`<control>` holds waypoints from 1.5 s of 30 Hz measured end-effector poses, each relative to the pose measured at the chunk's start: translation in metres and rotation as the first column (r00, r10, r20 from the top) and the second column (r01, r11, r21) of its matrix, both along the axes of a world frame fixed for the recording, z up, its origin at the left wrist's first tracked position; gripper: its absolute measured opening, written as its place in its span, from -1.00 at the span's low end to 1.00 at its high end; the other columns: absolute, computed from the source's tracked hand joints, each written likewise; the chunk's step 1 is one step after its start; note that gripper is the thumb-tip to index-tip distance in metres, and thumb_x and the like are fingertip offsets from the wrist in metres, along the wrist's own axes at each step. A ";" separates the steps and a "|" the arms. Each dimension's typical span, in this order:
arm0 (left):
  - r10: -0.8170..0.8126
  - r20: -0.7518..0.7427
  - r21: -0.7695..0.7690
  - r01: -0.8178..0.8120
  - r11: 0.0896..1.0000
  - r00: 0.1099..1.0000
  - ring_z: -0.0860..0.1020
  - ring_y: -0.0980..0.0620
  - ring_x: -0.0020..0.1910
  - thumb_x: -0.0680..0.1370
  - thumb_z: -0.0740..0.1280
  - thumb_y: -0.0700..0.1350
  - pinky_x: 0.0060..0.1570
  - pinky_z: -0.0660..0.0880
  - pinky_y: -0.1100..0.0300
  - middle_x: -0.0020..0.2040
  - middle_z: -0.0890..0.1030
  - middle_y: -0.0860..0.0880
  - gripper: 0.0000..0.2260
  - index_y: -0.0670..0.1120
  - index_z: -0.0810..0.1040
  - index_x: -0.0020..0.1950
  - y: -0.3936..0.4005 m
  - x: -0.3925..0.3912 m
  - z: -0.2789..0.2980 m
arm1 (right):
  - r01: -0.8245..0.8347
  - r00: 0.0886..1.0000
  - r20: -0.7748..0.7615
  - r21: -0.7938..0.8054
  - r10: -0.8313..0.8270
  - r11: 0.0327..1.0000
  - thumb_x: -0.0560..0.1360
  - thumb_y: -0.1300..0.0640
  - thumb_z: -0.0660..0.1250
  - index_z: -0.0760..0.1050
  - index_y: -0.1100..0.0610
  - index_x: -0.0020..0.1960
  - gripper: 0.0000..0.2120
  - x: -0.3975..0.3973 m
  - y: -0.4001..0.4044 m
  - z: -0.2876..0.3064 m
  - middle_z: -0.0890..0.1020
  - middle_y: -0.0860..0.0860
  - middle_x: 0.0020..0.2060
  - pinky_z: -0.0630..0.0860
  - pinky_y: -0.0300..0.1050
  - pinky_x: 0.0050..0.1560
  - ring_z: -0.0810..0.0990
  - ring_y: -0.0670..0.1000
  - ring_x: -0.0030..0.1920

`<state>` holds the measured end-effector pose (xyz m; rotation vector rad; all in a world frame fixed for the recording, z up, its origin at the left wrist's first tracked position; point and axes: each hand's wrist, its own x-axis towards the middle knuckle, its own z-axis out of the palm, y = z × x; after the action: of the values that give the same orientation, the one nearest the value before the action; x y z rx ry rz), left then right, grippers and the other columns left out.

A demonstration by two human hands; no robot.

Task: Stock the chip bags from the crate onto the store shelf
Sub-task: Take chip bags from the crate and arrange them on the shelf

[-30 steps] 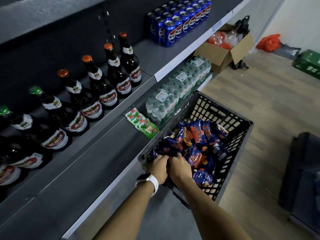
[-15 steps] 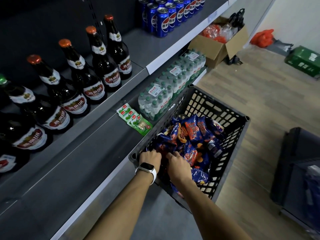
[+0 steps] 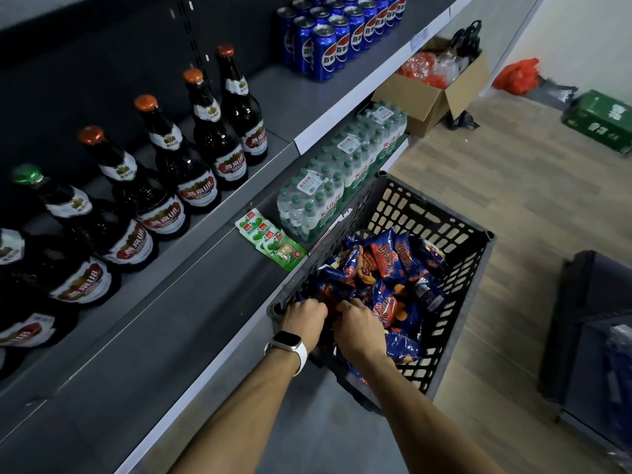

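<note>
Reaching into the near corner of the black crate (image 3: 441,213), I have both hands, left hand (image 3: 305,318) and right hand (image 3: 355,328), curled on blue chip bags (image 3: 386,268), with the empty gray shelf (image 3: 164,336) just to my left, nearer my left hand.

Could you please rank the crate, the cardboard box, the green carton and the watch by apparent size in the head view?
1. crate
2. cardboard box
3. green carton
4. watch

Box and carton lie farther off, so their true sizes are unsure.
</note>
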<state>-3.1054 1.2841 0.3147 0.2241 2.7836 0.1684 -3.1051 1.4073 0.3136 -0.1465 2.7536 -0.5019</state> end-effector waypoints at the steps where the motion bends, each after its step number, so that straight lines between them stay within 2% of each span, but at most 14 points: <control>1: -0.013 -0.025 0.015 0.013 1.000 1.000 0.58 -0.22 0.04 0.60 0.11 -0.32 -0.05 0.50 -0.02 0.03 0.56 -0.18 -0.80 -0.18 0.51 0.02 0.001 0.002 0.004 | -0.002 1.000 0.014 -0.003 0.002 1.000 0.56 0.18 0.22 0.53 0.11 0.23 -0.73 0.000 0.000 0.005 0.56 0.07 0.12 0.56 0.03 0.01 0.58 0.14 0.08; 5: -0.093 -0.104 0.076 0.101 0.992 0.990 0.59 -0.22 -0.05 0.52 0.25 -0.32 -0.15 0.52 -0.03 -0.05 0.57 -0.19 -0.89 -0.22 0.56 -0.04 0.012 0.008 0.027 | -0.013 0.999 0.047 -0.030 0.014 0.999 0.50 0.15 0.28 0.54 0.11 0.09 -0.82 0.003 0.000 0.028 0.55 0.07 0.06 0.52 -0.02 0.01 0.56 0.13 0.07; 8: -0.186 -0.180 0.097 0.205 0.974 0.966 0.58 -0.12 -0.35 0.20 0.51 -0.33 -0.54 0.46 0.15 -0.32 0.52 -0.12 -0.83 -0.20 0.55 -0.34 0.019 0.012 0.037 | -0.055 0.997 0.052 -0.027 0.057 0.998 0.52 0.16 0.23 0.51 0.11 0.05 -0.85 0.001 0.008 0.047 0.54 0.07 0.02 0.49 -0.04 -0.01 0.55 0.11 0.06; 13: -0.232 -0.361 0.116 0.290 0.950 0.903 0.50 -0.04 -0.40 0.37 0.10 -0.22 -0.55 0.33 0.22 -0.35 0.46 -0.04 -0.78 -0.13 0.47 -0.42 0.025 0.026 0.053 | -0.191 0.961 0.189 -0.072 0.202 0.979 0.36 -0.07 0.17 0.38 0.03 -0.14 -0.82 0.001 0.029 0.066 0.45 -0.07 -0.27 0.39 -0.07 -0.02 0.37 0.05 -0.12; 18: -0.356 -0.447 0.064 0.427 0.902 0.820 0.50 -0.01 -0.37 0.27 0.29 -0.29 -0.51 0.43 0.21 -0.34 0.50 -0.03 -0.89 -0.10 0.53 -0.37 0.031 0.030 0.071 | -0.218 0.957 0.178 -0.074 0.228 0.973 0.29 -0.17 0.10 0.38 0.01 -0.17 -0.72 0.009 0.039 0.074 0.47 -0.09 -0.25 0.36 -0.09 0.09 0.40 0.04 -0.17; 22: -0.371 -0.470 0.114 0.471 0.875 0.801 0.52 -0.06 -0.30 0.35 0.19 -0.35 -0.47 0.51 0.14 -0.25 0.54 -0.06 -0.79 -0.12 0.54 -0.15 0.033 0.036 0.079 | 0.056 0.994 0.103 -0.153 -0.041 0.987 0.43 0.08 0.29 0.56 0.13 -0.13 -0.86 0.020 0.047 0.082 0.65 0.03 -0.20 0.43 -0.05 -0.25 0.57 0.12 -0.12; 28: -0.207 -0.448 0.264 0.350 0.899 0.870 0.58 -0.09 0.09 0.50 0.19 -0.34 -0.17 0.63 0.08 0.40 0.46 -0.07 -0.73 -0.11 0.50 0.13 0.020 0.039 0.084 | 0.335 0.939 0.182 -0.279 -0.293 0.900 0.52 0.08 0.42 0.62 0.20 0.15 -0.74 0.023 0.051 0.090 0.70 0.09 -0.10 0.53 -0.17 -0.19 0.65 0.03 -0.17; 31: 0.124 -0.341 0.490 0.063 0.869 0.932 0.50 0.02 0.19 0.45 0.41 -0.24 0.18 0.51 0.16 0.41 0.36 -0.05 -0.58 -0.12 0.44 0.29 0.003 0.036 0.086 | 0.433 0.896 0.260 -0.336 -0.360 0.836 0.50 0.02 0.47 0.56 0.24 0.28 -0.56 0.019 0.059 0.093 0.67 0.08 0.01 0.58 -0.19 -0.10 0.63 -0.04 -0.15; 33: 0.337 -0.041 0.651 -0.231 0.723 0.941 0.37 0.08 0.30 0.38 0.53 -0.03 0.37 0.38 0.04 0.39 0.32 -0.04 -0.31 -0.12 0.31 0.41 -0.011 0.031 0.083 | 0.460 0.882 0.293 -0.363 -0.370 0.810 0.46 -0.05 0.50 0.49 0.24 0.36 -0.41 0.015 0.066 0.093 0.63 0.10 0.20 0.58 -0.15 0.04 0.64 0.01 0.02; 36: 0.410 0.452 0.630 -0.609 0.483 0.792 0.33 0.03 0.44 0.15 0.55 0.38 0.43 0.30 -0.08 0.49 0.31 0.03 0.09 0.10 0.08 0.53 -0.027 0.023 0.078 | 0.474 0.871 0.369 -0.456 -0.325 0.753 0.30 -0.20 0.58 0.52 0.21 0.32 -0.25 0.011 0.069 0.100 0.58 -0.01 0.24 0.56 -0.07 0.15 0.63 0.03 0.12; 38: 0.359 0.591 0.619 -0.691 0.373 0.723 0.45 0.04 0.35 0.19 0.57 0.34 0.37 0.38 -0.02 0.39 0.46 0.04 0.03 0.04 0.16 0.50 -0.028 0.022 0.082 | 0.502 0.850 0.444 -0.518 -0.284 0.693 0.20 -0.24 0.60 0.60 0.22 0.19 -0.26 0.007 0.070 0.101 0.67 0.07 0.17 0.62 0.01 0.13 0.69 0.05 0.05; 40: 0.297 0.651 0.637 -0.716 0.286 0.698 0.54 0.11 0.19 0.33 0.57 0.16 0.23 0.46 0.14 0.21 0.58 0.08 -0.25 -0.02 0.33 0.40 -0.029 0.021 0.087 | 0.510 0.841 0.491 -0.575 -0.228 0.640 0.39 0.02 0.55 0.63 0.25 0.10 -0.60 0.006 0.066 0.109 0.72 0.12 0.04 0.64 -0.09 0.01 0.71 0.11 0.02; 42: 0.259 0.657 0.653 -0.706 0.274 0.708 0.56 0.13 0.17 0.34 0.56 0.15 0.21 0.47 0.16 0.17 0.60 0.10 -0.34 0.02 0.40 0.35 -0.032 0.021 0.085 | 0.510 0.844 0.493 -0.613 -0.213 0.603 0.49 0.20 0.46 0.63 0.24 0.06 -0.82 0.004 0.063 0.113 0.73 0.12 -0.02 0.63 -0.06 0.02 0.70 0.16 0.04; 45: 0.273 0.620 0.662 -0.677 0.322 0.736 0.54 0.11 0.21 0.34 0.54 0.21 0.32 0.42 0.08 0.20 0.59 0.11 -0.36 0.08 0.41 0.33 -0.035 0.022 0.083 | 0.493 0.860 0.450 -0.618 -0.239 0.612 0.50 0.26 0.41 0.52 0.22 0.17 -0.75 0.002 0.054 0.117 0.67 0.14 0.06 0.60 0.08 0.15 0.65 0.17 0.08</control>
<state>-3.0837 1.2488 0.3978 -0.4308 1.9649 1.6182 -3.1032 1.4614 0.4306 0.3230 2.0934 -1.5665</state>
